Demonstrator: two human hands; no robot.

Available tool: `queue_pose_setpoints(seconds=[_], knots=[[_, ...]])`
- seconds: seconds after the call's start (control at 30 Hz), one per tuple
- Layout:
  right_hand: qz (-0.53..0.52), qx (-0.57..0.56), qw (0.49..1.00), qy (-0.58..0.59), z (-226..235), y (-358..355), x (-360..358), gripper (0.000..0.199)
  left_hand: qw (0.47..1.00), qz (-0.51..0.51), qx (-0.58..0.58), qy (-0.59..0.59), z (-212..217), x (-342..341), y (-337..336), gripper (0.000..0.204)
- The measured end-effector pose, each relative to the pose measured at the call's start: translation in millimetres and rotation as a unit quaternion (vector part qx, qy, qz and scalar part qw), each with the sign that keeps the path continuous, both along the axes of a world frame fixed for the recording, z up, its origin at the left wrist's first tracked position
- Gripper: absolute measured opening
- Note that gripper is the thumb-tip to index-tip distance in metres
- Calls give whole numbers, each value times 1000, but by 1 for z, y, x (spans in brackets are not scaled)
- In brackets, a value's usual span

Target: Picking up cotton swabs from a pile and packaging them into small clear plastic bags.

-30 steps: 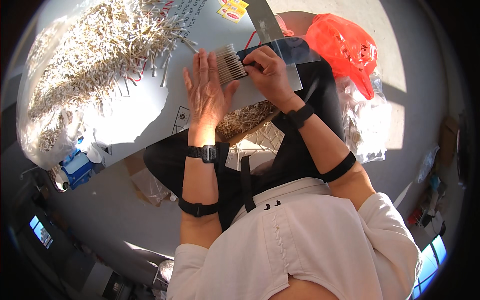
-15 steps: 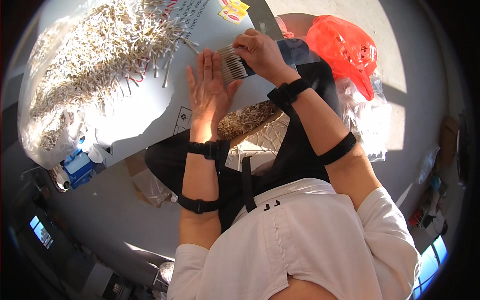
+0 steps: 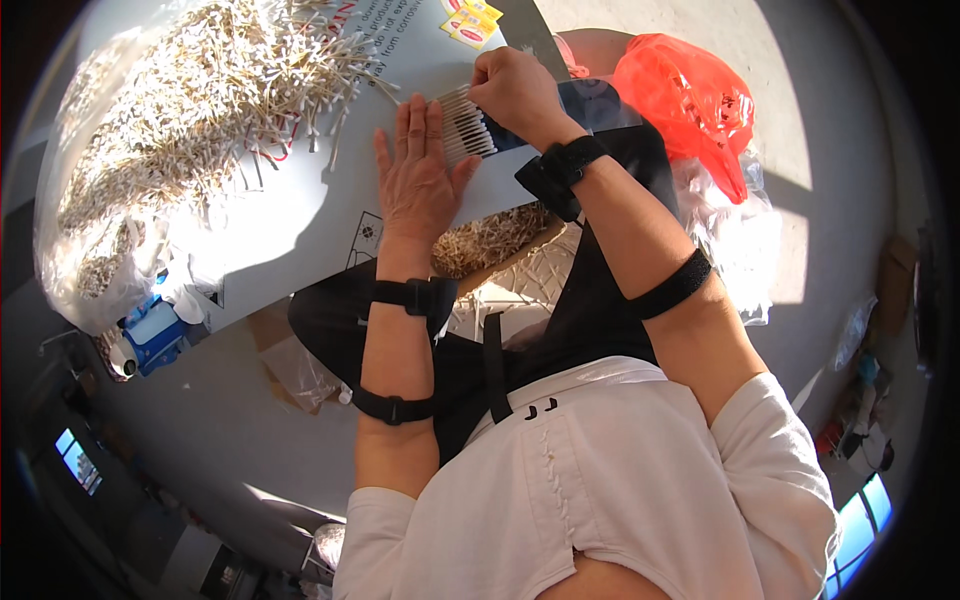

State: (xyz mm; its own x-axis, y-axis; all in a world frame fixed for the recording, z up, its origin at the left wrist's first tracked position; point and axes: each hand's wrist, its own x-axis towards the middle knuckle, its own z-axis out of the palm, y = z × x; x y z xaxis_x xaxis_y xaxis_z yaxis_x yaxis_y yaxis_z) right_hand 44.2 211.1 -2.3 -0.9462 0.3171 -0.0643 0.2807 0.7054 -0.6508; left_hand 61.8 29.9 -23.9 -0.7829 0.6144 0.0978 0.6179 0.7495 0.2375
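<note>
A row of cotton swabs lies side by side on the white printed board. My left hand rests flat beside it, fingers stretched out, the index finger along the row's left side. At the row's far right corner is my right hand, its fingers curled into a pinch; what they hold, if anything, is hidden. From under that hand a clear plastic sleeve runs to the right. A big heap of loose cotton swabs spills from a clear bag on the left.
Small yellow packets lie at the far edge. A red plastic bag sits to the right above crumpled clear plastic. More swabs fill a box between my legs. A blue package is at the left edge.
My right hand has shifted slightly up and away, its wrist turning and its fingers curling more out of sight. My left hand stays in nearly the same place by the row.
</note>
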Motion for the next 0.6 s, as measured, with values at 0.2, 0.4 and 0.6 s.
queue_pose_setpoints(seconds=[0.2, 0.4, 0.6], knots=[[325, -369, 867, 89, 121, -8, 64, 13, 963, 90, 252, -10, -26, -1, -29, 63], [415, -212, 883, 55, 224, -32, 119, 20, 928, 163, 334, 22, -21, 11, -31, 49], [421, -181, 887, 57, 229, -46, 156, 22, 919, 133, 371, 23, -17, 6, -33, 44]])
